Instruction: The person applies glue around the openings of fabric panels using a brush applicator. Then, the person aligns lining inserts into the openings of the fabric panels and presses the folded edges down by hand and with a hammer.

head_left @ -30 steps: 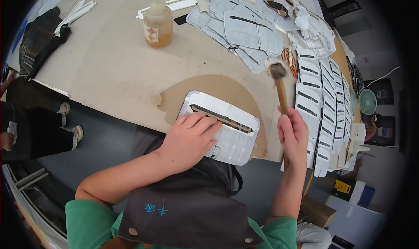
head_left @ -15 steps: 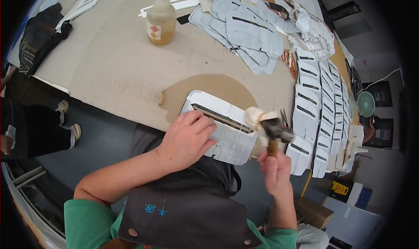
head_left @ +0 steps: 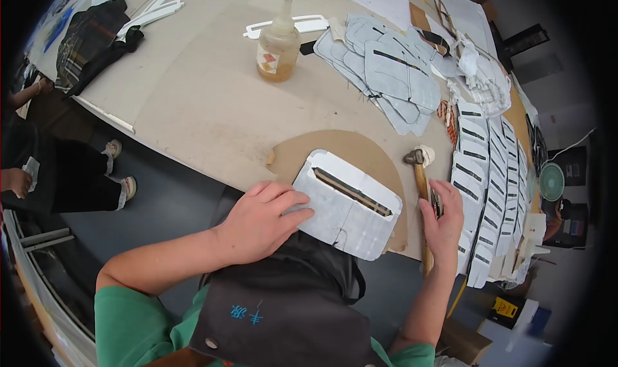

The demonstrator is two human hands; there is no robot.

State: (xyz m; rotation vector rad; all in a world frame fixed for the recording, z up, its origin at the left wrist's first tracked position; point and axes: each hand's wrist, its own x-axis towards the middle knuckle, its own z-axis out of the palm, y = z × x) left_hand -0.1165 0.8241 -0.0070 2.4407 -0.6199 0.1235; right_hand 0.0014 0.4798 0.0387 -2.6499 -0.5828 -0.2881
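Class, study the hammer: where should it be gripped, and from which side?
Probably the wooden handle, from the right, where the right hand is: it is slim and points toward the person, while the hammer head lies at the far end.

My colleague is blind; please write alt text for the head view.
A left hand rests on a pale slotted panel at a table edge; the right hand is beside a hammer. Beyond stands a bottle of amber liquid.
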